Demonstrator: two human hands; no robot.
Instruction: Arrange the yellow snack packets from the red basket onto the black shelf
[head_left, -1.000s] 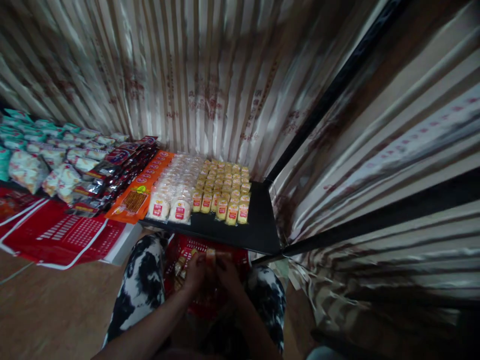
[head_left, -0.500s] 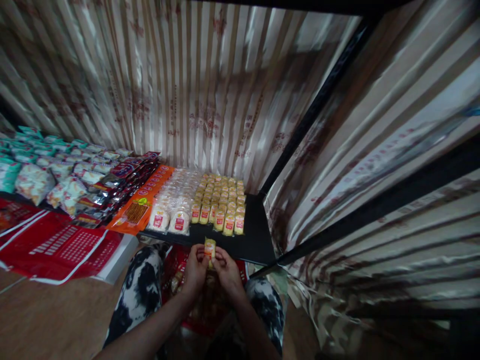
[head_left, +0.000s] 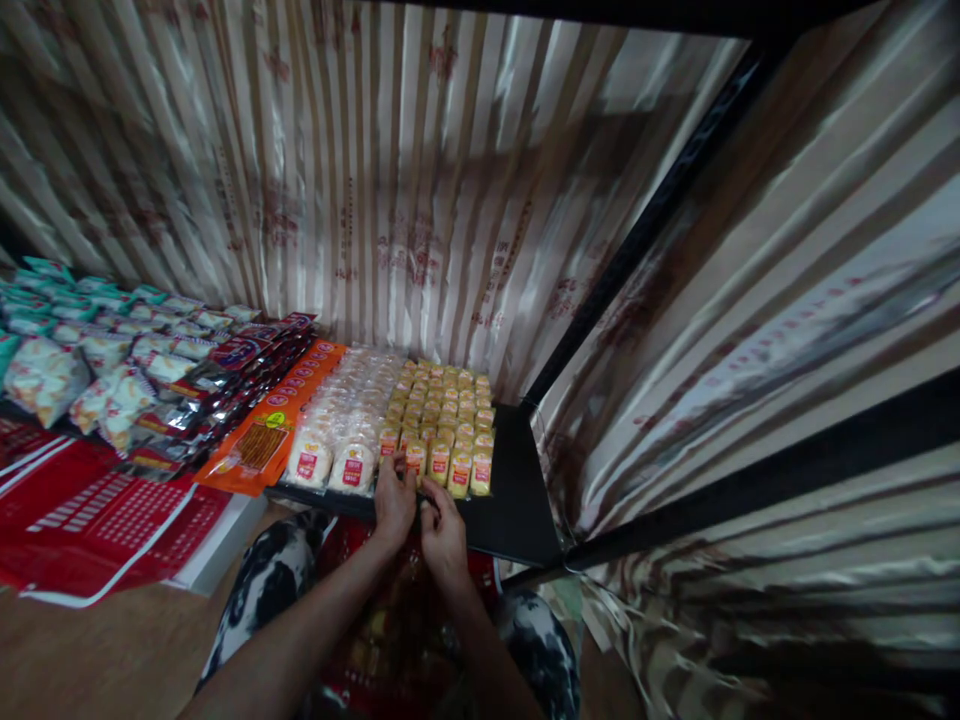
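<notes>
A small yellow snack packet (head_left: 415, 457) with a red label is at the front of the yellow block, level with the packets beside it. My left hand (head_left: 395, 503) pinches its lower left side, the fingertips covering part of it. My right hand (head_left: 444, 535) is bent, its fingertips at the packet's lower right corner. Rows of like yellow packets (head_left: 460, 470) stand packed behind and to the right. White round snack packets (head_left: 354, 465) in clear wrap lie left of my left hand.
A black shelf (head_left: 514, 500) carries everything, with a black post (head_left: 637, 230) at its right. Leftward are an orange bag (head_left: 259, 435), dark red packets (head_left: 247, 350) and pale snack bags (head_left: 112, 395). A red bag (head_left: 105, 520) hangs in front. Striped sheeting (head_left: 420, 180) forms the back.
Both hands have moved forward and up from above my lap, carrying the yellow packet to the front row of the block. My view has shifted slightly.
</notes>
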